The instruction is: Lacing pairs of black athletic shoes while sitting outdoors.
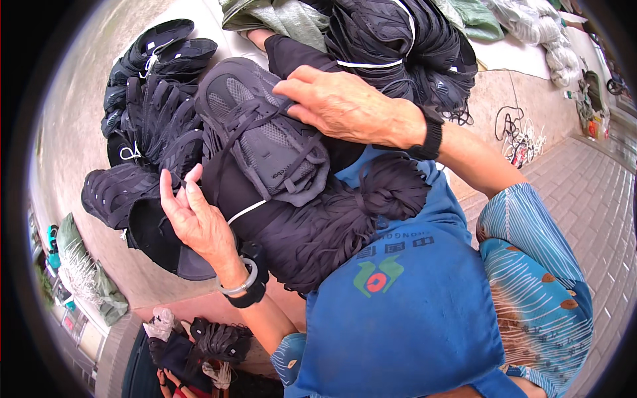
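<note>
A dark grey shoe upper [279, 159] lies on my lap, with a flat black shoelace [245, 123] threaded across its front opening. My right hand [345, 106] is over the far right edge of the upper, its fingertips closed on the shoelace. Left of the upper, my left hand [202, 222] is raised with bent fingers, and a dark strand of the lace appears to pass between the fingertips. Under the upper, a thick bundle of black laces [332, 225] spreads over my lap, gathered at its right end. A white tie [247, 211] shows beside the upper.
Stacked black shoe uppers [156, 119] stand to the left, some tied with white string. Another tied bundle of uppers [378, 40] is at the far side. Loose black and white laces [521, 136] lie on the floor at right. Another person's hands [174, 383] show at bottom left.
</note>
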Tool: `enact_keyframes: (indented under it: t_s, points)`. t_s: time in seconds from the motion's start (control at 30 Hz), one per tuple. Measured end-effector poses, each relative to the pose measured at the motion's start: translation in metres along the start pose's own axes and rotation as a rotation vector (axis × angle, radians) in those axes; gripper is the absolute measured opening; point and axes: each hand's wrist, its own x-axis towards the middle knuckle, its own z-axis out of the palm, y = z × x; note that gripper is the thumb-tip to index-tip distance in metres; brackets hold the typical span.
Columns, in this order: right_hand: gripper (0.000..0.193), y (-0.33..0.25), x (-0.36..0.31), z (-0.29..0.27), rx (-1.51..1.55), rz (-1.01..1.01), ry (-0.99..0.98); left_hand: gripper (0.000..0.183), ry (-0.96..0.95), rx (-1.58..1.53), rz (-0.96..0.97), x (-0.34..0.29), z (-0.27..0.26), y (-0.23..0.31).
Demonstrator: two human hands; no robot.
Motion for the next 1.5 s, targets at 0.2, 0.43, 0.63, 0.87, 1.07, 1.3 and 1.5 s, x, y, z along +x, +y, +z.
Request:
enact_keyframes:
  t_s: [0.2,0.43,0.63,0.87,1.07,1.3,1.5]
  points:
    - [0.015,0.02,0.009,0.003,0.07,-0.117,-0.086,0.029,-0.111,-0.081,-0.223,-0.013,0.017,0.005]
    - [0.01,0.043,0.015,-0.009,-0.109,-0.055,-0.02,0.025,-0.252,0.168,-0.093,-0.006,0.018,0.002]
    - [0.021,-0.001,-0.006,-0.026,0.203,-0.109,-0.121,0.018,-0.325,0.456,0.059,0.006,0.024,0.008]
    - [0.025,-0.008,-0.033,-0.017,0.162,-0.065,-0.264,0.017,-0.369,0.476,0.043,0.021,0.029,0.005]
    - [0.012,0.011,-0.026,-0.035,0.002,0.0,-0.192,0.022,-0.545,0.557,0.03,0.041,0.019,-0.006]
    - [0.014,0.002,-0.035,-0.033,-0.115,-0.028,-0.225,0.021,-0.654,0.577,0.051,0.061,0.02,0.003]
    - [0.016,0.009,-0.038,-0.011,-0.116,-0.085,-0.261,0.019,-0.454,0.281,-0.332,0.048,0.036,0.015]
